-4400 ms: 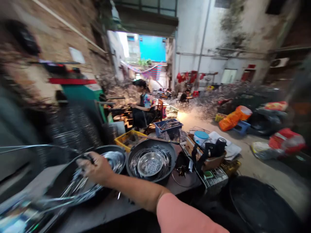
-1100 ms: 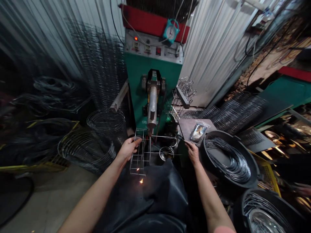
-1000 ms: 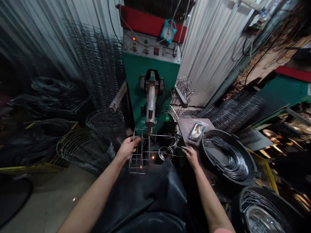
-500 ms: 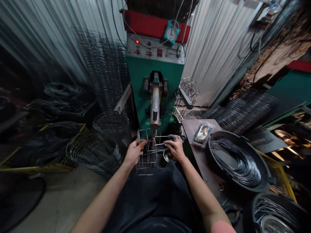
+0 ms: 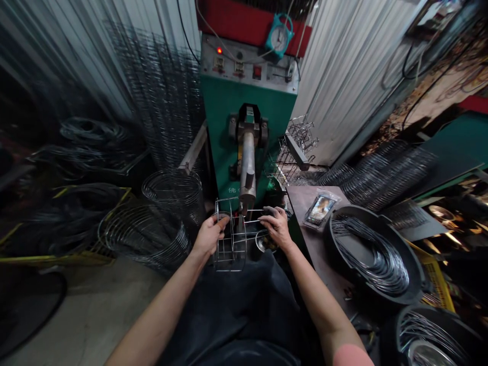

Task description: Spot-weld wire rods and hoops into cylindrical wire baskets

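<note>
A small wire rack of thin metal rods is held in front of the green spot-welding machine. My left hand is closed on the rack's left side. Fingers of my right hand pinch the ends of thin metal rods that run left toward the rack. The rods pass at the welder's electrode, beneath its upper arm. Just below the right hand is a metal bowl, partly hidden, with small things in it.
Black round trays with bent wire pieces stand at the right, beside a bagged phone-like item on a table. Wire baskets and tall stacks of wire rings stand left. A teal clock hangs on the machine.
The view has shifted slightly, so the machine appears a little further right and higher. Both hands keep their hold on the wire rack and rods near the electrode.
</note>
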The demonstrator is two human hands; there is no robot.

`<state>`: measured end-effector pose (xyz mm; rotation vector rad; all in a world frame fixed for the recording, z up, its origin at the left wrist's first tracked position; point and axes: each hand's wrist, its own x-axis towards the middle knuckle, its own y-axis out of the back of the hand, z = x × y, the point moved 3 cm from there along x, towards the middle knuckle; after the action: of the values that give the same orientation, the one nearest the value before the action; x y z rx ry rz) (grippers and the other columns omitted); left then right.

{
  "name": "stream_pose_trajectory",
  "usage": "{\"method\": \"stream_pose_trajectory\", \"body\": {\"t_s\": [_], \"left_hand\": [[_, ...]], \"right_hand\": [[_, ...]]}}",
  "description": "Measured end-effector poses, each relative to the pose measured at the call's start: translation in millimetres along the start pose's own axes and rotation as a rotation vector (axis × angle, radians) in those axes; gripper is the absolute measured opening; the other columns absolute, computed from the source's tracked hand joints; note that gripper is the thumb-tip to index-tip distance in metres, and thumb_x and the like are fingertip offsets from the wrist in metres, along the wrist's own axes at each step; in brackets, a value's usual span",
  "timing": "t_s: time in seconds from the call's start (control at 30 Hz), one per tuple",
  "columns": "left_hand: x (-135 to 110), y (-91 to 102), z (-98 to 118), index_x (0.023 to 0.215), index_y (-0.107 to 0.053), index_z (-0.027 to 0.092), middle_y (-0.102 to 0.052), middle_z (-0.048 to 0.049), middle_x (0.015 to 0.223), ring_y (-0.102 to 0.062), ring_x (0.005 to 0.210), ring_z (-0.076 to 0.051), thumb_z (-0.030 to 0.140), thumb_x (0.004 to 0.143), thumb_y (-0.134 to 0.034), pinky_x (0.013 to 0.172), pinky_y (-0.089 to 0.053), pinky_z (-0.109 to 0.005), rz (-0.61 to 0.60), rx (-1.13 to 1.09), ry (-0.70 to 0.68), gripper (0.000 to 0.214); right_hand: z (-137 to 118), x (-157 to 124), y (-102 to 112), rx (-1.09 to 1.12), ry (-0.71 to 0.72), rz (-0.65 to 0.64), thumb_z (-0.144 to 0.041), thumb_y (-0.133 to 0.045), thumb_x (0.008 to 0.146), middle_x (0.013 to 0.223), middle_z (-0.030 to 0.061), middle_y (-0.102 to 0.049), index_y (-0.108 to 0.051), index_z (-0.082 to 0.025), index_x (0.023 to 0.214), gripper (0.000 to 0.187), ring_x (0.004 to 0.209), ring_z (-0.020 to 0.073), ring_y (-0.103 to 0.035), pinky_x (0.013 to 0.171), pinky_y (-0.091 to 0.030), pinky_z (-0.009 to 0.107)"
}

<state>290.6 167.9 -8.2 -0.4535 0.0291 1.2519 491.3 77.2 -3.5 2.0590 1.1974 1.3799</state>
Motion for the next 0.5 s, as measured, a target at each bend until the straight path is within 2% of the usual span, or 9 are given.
{"method": "stream_pose_trajectory", "body": {"t_s": [0.3, 0.5], "left_hand": [[10, -2.9, 2, 0.069, -0.059, 0.013, -0.045, 0.0038, 0.055, -0.034, 0.047, -0.004, 0.037, 0.042, -0.077, 0.035, -0.017, -0.014, -0.002, -0.008, 0.0, 0.041], [15, -3.3, 5, 0.066, -0.059, 0.012, -0.045, 0.0031, 0.054, -0.035, 0.048, -0.005, 0.035, 0.039, -0.079, 0.034, -0.017, -0.014, 0.0, -0.031, 0.008, 0.041]], "right_hand": [[-5, 11, 3, -0.026, 0.002, -0.009, -0.029, -0.057, 0.083, 0.111, 0.0011, -0.06, -0.07, -0.028, 0.085, 0.014, 0.101, 0.0211, -0.042, 0.09, -0.032, 0.037], [2, 16, -2, -0.029, 0.006, -0.029, -0.029, -0.056, 0.083, 0.113, 0.0006, -0.059, -0.07, -0.029, 0.086, 0.014, 0.103, 0.0217, -0.04, 0.09, -0.032, 0.037]]}}
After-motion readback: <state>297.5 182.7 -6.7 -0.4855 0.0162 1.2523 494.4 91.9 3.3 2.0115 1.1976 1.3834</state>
